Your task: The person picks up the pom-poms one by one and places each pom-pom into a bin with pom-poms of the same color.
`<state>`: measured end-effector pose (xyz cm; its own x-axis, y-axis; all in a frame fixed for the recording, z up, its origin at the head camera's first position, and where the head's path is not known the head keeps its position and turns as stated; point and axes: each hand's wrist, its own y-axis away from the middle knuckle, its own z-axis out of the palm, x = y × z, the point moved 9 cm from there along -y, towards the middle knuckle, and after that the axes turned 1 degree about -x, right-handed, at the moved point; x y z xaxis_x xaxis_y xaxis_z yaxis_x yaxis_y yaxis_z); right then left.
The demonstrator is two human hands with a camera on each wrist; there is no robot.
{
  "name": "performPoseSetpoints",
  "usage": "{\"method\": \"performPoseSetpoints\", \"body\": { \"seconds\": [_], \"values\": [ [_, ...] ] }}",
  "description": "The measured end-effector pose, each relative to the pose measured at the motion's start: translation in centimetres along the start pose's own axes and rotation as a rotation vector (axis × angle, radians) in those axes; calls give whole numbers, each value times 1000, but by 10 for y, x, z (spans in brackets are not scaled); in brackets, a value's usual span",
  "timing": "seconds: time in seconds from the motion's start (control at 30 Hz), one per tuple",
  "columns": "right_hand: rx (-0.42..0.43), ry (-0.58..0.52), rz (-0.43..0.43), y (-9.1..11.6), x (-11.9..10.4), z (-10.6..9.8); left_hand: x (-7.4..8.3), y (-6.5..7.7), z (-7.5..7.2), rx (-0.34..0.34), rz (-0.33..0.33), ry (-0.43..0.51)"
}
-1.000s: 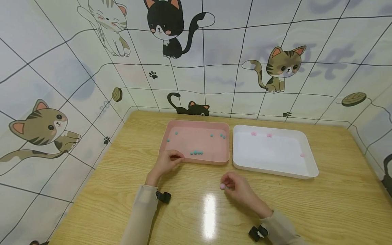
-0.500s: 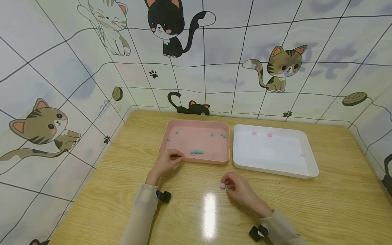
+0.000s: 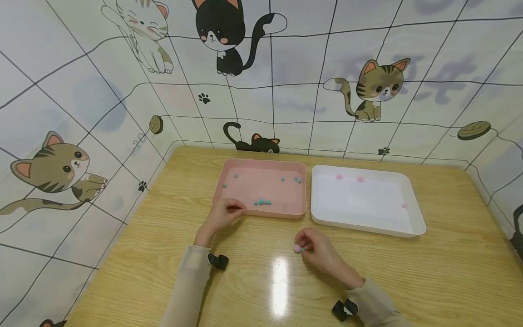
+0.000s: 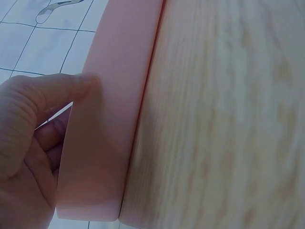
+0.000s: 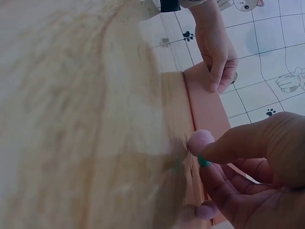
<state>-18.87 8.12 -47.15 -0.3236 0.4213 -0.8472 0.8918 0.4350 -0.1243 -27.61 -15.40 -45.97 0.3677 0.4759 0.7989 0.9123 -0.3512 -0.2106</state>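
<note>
My left hand (image 3: 222,215) grips the front wall of a shallow pink tray (image 3: 271,166); in the left wrist view the thumb (image 4: 71,88) lies against the tray's outer side. Several small teal balls (image 3: 261,202) lie inside the tray. In front of the trays, over the table, my right hand (image 3: 323,252) pinches a tiny teal ball (image 5: 203,161) between thumb and finger. A larger pale pink ball (image 5: 200,141) sits right against it at the fingertips. Another pink lump (image 5: 206,210) shows below the fingers; whether it is held I cannot tell.
To the right of the pink tray stands a white tray (image 3: 359,204). It holds two bow-like pink pieces (image 3: 360,179) near its back and a small pink piece (image 3: 404,205) at its right. A wall with printed cats rises behind the wooden table (image 3: 245,281).
The teal ball at my right fingertips, barely visible a second ago, now shows more beside the pink ball. Both hands stay in nearly the same place.
</note>
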Motion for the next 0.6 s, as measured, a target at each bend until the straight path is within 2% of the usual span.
{"method": "performPoseSetpoints", "body": {
  "seconds": [0.17,0.27,0.4,0.47,0.6],
  "values": [
    [23,-4,24,-2,-3,-6,-1,0,0,5,-4,-7],
    [48,-4,10,-5,-7,-12,-2,0,0,5,-8,-9],
    [79,8,-60,-9,-16,-21,-2,0,-1,9,8,-8],
    [100,12,-110,-10,-21,-24,10,1,-3,2,7,-4],
    [130,13,-179,-13,-28,-29,11,2,-3,-4,9,0]
  ]
}}
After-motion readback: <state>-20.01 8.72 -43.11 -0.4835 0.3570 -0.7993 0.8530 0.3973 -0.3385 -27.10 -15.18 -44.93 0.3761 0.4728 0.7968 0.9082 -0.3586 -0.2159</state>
